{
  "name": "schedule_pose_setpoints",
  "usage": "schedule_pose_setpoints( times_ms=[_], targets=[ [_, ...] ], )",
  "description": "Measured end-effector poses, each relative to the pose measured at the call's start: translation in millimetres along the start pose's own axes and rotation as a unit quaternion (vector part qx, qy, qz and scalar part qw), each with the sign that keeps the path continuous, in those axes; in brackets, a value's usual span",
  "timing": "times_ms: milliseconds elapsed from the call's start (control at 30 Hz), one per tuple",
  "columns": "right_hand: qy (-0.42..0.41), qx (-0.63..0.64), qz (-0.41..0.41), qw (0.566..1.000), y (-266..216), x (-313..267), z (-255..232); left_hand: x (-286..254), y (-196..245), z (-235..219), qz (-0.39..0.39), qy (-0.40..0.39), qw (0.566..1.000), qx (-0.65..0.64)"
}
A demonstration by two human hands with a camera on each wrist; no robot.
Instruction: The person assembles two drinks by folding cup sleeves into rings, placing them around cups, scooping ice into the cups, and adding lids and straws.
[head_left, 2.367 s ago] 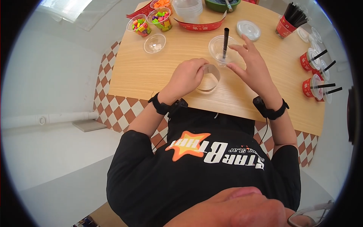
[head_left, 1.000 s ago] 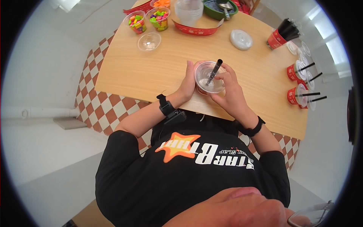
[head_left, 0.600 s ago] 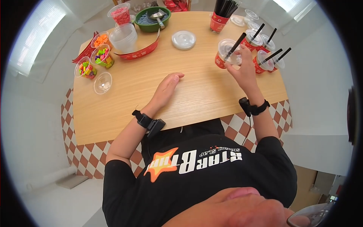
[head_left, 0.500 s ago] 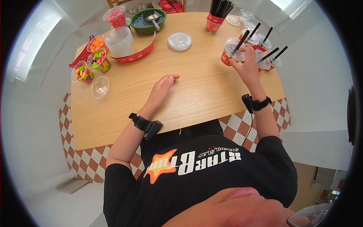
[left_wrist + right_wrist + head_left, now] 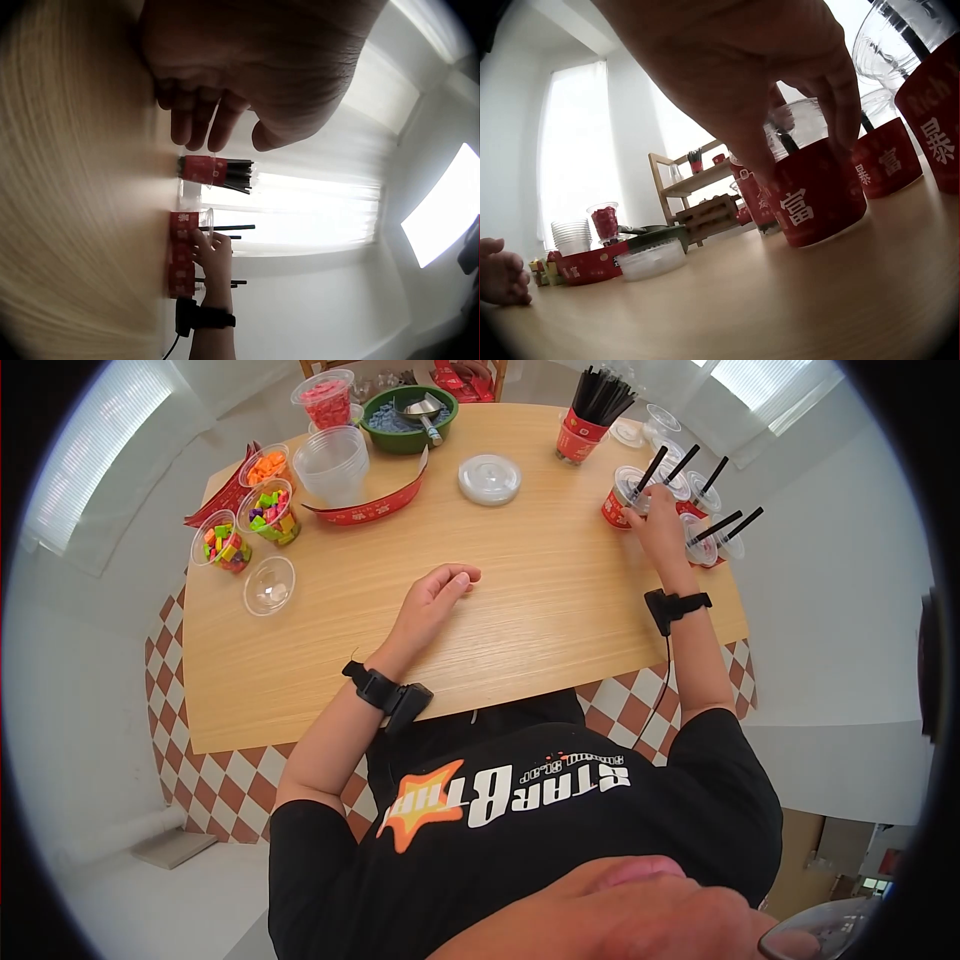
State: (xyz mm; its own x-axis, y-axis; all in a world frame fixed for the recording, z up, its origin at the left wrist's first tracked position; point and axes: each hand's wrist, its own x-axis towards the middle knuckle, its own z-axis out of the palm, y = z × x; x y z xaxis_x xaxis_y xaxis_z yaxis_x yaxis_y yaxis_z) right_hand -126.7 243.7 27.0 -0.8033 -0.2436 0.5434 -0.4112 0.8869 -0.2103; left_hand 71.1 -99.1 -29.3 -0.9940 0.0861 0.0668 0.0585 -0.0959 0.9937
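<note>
My right hand (image 5: 662,528) grips a clear plastic cup (image 5: 821,196) by its upper part, thumb on one side and fingers on the other. A red paper sleeve with white characters wraps this cup, and a black straw (image 5: 652,470) pokes up through its clear lid. It stands upright on the table at the right, beside several similar sleeved cups (image 5: 703,543) with lids and straws. My left hand (image 5: 437,598) rests side-down on the wooden table (image 5: 500,620), fingers loosely curled around nothing.
A sleeved cup full of black straws (image 5: 583,438) stands at the back right. Stacked lids (image 5: 490,480) lie mid-table. Leftward are a red sleeve strip (image 5: 375,508), nested cups (image 5: 332,465), cups of coloured pieces (image 5: 268,510), a clear dome lid (image 5: 269,586) and a green basin (image 5: 445,428).
The left hand has let go of the paper sleeve, now around the cup. My right hand has carried the cup rightward to the other cups; the left hand has settled on the table.
</note>
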Motion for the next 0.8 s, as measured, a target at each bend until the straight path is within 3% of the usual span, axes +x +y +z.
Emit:
schedule_pose_setpoints(
  times_ms=[233, 333, 500, 567, 800],
  targets=[
    [-0.005, 0.009, 0.03, 1.0, -23.2, -19.1, -17.0, 0.5, 2.1, 1.3, -0.011, -0.004, 1.0, 0.009],
    [0.008, 0.043, -0.013, 0.999, -32.0, -45.2, -31.8, 1.0, 1.0, -0.1, -0.008, -0.004, 1.0, 0.0],
    [-0.006, 0.097, 0.047, 0.994, -39.4, -111.0, -76.2, -1.9, 4.0, 3.2, -0.021, -0.01, 1.0, -0.002],
    [0.005, 0.107, 0.131, 0.986, -30.2, -130.2, -91.7, -1.1, 5.3, 4.5, -0.019, -0.001, 1.0, 0.015],
    [0.083, -0.085, 0.157, 0.98, 66.4, -160.5, -111.8, 0.1, 2.7, 5.3, -0.016, -0.004, 1.0, 0.017]
  ],
)
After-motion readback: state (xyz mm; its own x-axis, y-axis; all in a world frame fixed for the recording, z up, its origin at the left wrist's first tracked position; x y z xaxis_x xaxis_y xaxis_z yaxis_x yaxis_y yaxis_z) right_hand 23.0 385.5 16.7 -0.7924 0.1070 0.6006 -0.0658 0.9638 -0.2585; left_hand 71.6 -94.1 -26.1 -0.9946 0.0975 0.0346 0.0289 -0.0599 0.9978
